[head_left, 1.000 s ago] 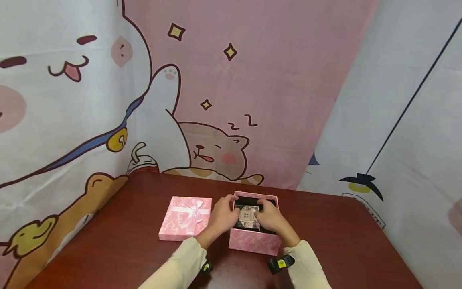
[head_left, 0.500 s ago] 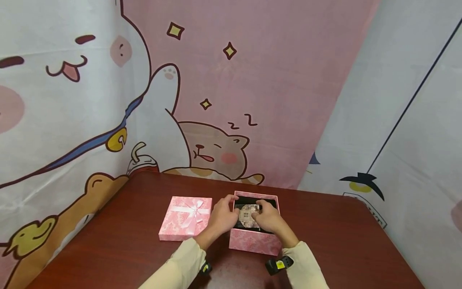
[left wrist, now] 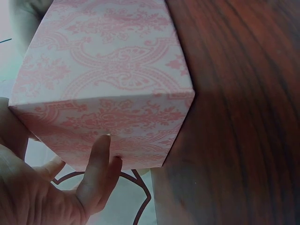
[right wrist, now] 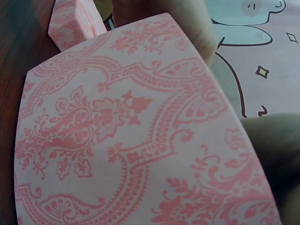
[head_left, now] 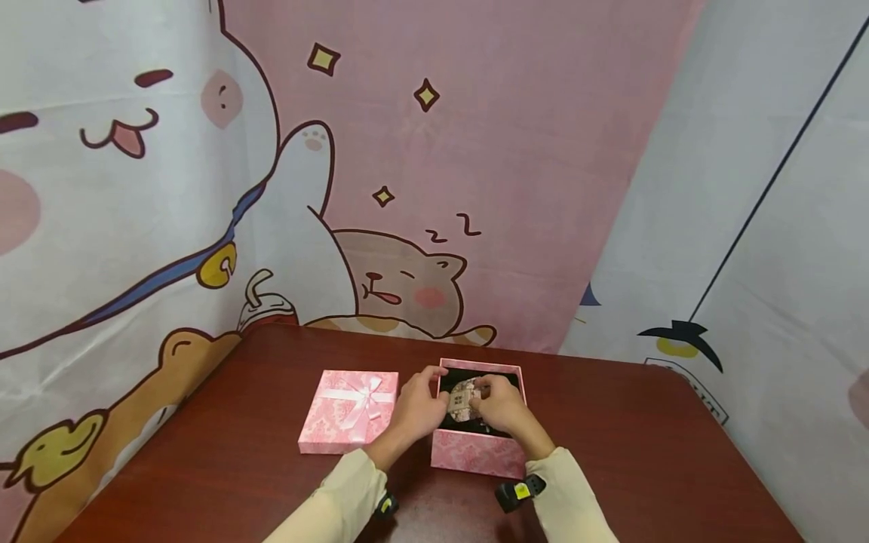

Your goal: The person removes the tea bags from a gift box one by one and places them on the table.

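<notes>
A pink patterned gift box stands uncovered on the table, with black lining inside. In it is a small flat packet with an ornate print and a beige label, now sitting askew. My right hand reaches over the box's right side and pinches the packet's right edge between thumb and fingers. My left hand grips the box's left wall, thumb inside the rim. In the left wrist view, its fingers lie along the outside of the box. The right wrist view shows mostly the box's outer wall, hiding the packet.
The matching pink lid with a ribbon bow lies left of the box on the dark red wooden table. Behind the table hangs a cartoon-printed cloth. Each wrist carries a small black camera.
My right thumb and fingers have shifted left onto the packet, and the packet has turned and tilted out of its straight position. My left hand stays at the box wall.
</notes>
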